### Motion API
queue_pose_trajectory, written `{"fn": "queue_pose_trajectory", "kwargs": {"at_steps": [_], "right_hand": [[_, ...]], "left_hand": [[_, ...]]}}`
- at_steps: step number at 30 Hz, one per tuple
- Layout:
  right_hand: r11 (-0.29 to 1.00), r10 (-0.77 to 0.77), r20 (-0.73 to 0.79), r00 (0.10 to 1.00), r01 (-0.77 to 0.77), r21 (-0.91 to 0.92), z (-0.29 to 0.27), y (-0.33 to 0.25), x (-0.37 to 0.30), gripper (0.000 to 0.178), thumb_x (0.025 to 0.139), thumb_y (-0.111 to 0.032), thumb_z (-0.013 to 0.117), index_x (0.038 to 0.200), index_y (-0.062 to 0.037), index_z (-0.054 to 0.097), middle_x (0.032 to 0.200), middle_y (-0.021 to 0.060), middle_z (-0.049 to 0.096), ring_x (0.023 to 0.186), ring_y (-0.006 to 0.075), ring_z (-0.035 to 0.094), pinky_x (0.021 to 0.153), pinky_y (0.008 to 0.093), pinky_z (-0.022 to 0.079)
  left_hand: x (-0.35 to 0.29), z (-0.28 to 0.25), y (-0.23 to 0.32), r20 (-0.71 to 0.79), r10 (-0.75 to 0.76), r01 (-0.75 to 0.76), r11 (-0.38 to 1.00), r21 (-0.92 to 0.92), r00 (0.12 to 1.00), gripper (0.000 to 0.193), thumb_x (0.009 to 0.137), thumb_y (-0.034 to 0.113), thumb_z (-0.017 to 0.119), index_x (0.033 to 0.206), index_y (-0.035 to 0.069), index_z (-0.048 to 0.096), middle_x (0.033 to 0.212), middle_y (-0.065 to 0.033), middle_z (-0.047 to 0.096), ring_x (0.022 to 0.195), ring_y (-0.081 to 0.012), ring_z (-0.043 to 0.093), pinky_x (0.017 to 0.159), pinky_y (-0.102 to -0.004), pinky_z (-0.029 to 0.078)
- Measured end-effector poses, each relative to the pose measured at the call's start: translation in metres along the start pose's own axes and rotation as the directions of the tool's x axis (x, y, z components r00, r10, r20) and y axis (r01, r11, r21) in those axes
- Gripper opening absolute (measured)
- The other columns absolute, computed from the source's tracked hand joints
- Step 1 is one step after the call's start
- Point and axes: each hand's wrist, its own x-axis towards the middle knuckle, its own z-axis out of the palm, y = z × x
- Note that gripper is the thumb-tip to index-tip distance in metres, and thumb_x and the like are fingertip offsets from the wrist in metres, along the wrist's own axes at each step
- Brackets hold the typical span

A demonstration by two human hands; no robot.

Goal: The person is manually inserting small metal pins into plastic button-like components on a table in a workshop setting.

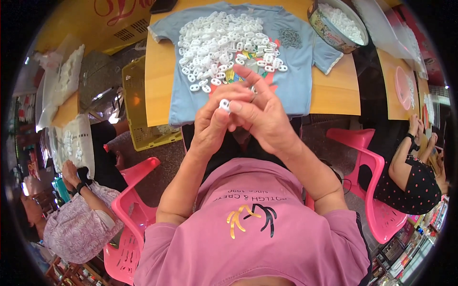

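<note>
My two hands meet over the near edge of a grey-blue T-shirt spread on the table. Between thumb and fingers, my left hand pinches a small white plastic piece with a hole in it. My right hand closes in against the same piece, its thumb at the piece's side and its index finger raised. The fingers partly hide the piece and whatever lies behind it. Beyond them, a heap of white oval two-holed pieces covers the shirt's middle. To its right sits a small pile of dark grey metal bits.
A round tub of white pieces stands at the table's far right. Below the table's left side is a yellow crate. Pink chairs flank me, with a person seated left and another person right, both by other tables.
</note>
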Motion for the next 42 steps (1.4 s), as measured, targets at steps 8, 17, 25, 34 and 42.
{"fn": "queue_pose_trajectory", "kwargs": {"at_steps": [8,17,25,34,42], "right_hand": [[0.998,-0.042,-0.017,0.999,0.042,0.036,0.002,0.026,-0.007,0.071,0.091,-0.002,0.061,0.149,-0.0097,0.021,0.105,0.0043,0.059,0.094,0.0102,0.058,0.080,0.0259,0.050],[0.463,-0.347,0.089,0.934,0.253,-0.850,-0.035,-0.018,0.031,0.022,0.089,-0.009,0.065,0.110,-0.0024,0.066,0.086,0.0038,0.063,0.073,0.0091,0.058,0.064,0.0254,0.047],[-0.262,-0.465,0.412,0.783,0.323,-0.909,-0.071,-0.034,0.080,0.010,0.082,-0.011,0.069,0.092,-0.0061,0.070,0.083,0.0068,0.063,0.070,0.0222,0.059,0.066,0.0319,0.048],[-0.404,-0.362,0.519,0.774,0.371,-0.836,-0.057,-0.019,0.096,0.012,0.079,-0.016,0.071,0.089,-0.0092,0.070,0.091,0.0051,0.062,0.089,0.0248,0.059,0.076,0.0369,0.047],[-0.429,-0.325,0.545,0.773,0.393,-0.813,-0.060,-0.023,0.071,0.016,0.075,-0.014,0.074,0.087,-0.0066,0.067,0.104,0.0072,0.060,0.094,0.0272,0.055,0.080,0.0387,0.045]], "left_hand": [[-0.014,-0.003,-0.008,-0.061,0.041,-0.047,0.993,-0.107,0.997,0.037,0.097,0.032,0.056,0.113,-0.001,0.063,0.117,-0.0138,0.060,0.121,-0.0273,0.051,0.098,-0.0388,0.044],[-0.043,-0.055,0.039,-0.428,0.043,0.004,0.994,0.107,0.903,0.032,0.095,0.015,0.058,0.122,-0.004,0.057,0.097,-0.0077,0.061,0.090,-0.0166,0.059,0.086,-0.0322,0.047],[-0.089,-0.158,0.031,-0.789,0.091,0.371,0.846,0.382,0.607,0.026,0.092,0.017,0.066,0.113,0.001,0.063,0.083,0.0026,0.058,0.067,-0.0035,0.051,0.059,-0.0182,0.042],[-0.125,-0.208,-0.004,-0.754,0.134,0.580,0.557,0.594,0.643,0.053,0.090,0.017,0.067,0.137,0.002,0.045,0.119,-0.0125,0.053,0.107,-0.0221,0.055,0.089,-0.0330,0.048],[-0.055,-0.115,0.030,-0.397,0.510,0.266,0.313,0.912,0.763,0.033,0.089,0.004,0.061,0.122,0.000,0.056,0.117,-0.0133,0.056,0.107,-0.0252,0.055,0.090,-0.0335,0.046]]}}
